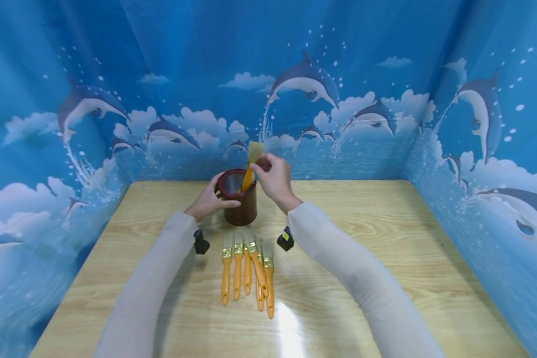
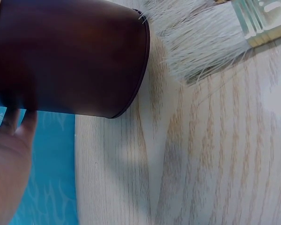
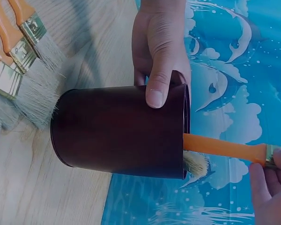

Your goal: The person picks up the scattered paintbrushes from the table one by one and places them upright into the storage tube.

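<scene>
From afar, I grip the cup (image 1: 241, 211) with my left hand (image 1: 207, 201); above it, my right hand (image 1: 275, 177) pinches a paintbrush (image 1: 248, 178), likely light and stiff-handled, best held below its bristles (image 1: 255, 148)

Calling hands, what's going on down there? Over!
Left hand gripping dark-red cylindrical pot. Right hand pinching orange-handled, pale-bristled paintbrush bristles up, handle end inside. Another brush peeks out beside it; nothing visibly blocking.
</scene>
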The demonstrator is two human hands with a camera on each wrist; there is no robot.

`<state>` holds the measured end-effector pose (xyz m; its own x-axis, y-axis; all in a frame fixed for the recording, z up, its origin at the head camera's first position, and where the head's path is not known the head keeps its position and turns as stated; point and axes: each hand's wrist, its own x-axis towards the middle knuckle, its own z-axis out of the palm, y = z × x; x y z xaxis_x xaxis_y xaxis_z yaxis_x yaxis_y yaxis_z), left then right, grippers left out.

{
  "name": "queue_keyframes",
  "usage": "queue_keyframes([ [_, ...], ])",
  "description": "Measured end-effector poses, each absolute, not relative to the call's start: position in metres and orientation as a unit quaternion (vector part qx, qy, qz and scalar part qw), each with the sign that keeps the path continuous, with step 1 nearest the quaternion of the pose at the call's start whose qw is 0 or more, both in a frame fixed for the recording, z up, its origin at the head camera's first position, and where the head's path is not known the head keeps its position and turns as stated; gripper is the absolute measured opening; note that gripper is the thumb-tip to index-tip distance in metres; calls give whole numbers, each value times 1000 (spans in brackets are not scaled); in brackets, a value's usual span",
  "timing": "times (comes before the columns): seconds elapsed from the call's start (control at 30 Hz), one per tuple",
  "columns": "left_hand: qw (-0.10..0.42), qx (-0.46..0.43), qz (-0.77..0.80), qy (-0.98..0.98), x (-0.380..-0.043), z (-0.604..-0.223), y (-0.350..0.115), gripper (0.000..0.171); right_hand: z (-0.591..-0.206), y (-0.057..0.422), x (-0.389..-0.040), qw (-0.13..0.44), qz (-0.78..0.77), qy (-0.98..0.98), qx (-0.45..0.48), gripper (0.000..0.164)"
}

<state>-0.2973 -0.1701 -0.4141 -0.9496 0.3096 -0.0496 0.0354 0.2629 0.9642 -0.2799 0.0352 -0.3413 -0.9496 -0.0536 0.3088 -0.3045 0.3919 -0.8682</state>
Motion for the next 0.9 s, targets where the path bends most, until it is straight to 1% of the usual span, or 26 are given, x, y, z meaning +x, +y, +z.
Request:
queue_keyframes([
  [0.13, 114, 113, 598, 785, -296, -415, -170, 98, -344, 38, -279, 102, 535, -830, 121, 23],
  [0.27, 115, 118, 600, 783, -295, -415, -170, 99, -350, 44, -276, 79, 553, -821, 120, 30],
  [0.5, 115, 115, 592, 789, -302, -421, -171, 103, -369, 63, -263, 40, 561, -821, 100, 32],
  [0.7, 113, 110, 597, 787, -317, -441, -176, 106, -394, 78, -245, -17, 560, -826, 59, 33],
  [0.9, 105, 112, 594, 790, -317, -442, -176, 106, -424, 87, -223, -61, 566, -822, 18, 32],
])
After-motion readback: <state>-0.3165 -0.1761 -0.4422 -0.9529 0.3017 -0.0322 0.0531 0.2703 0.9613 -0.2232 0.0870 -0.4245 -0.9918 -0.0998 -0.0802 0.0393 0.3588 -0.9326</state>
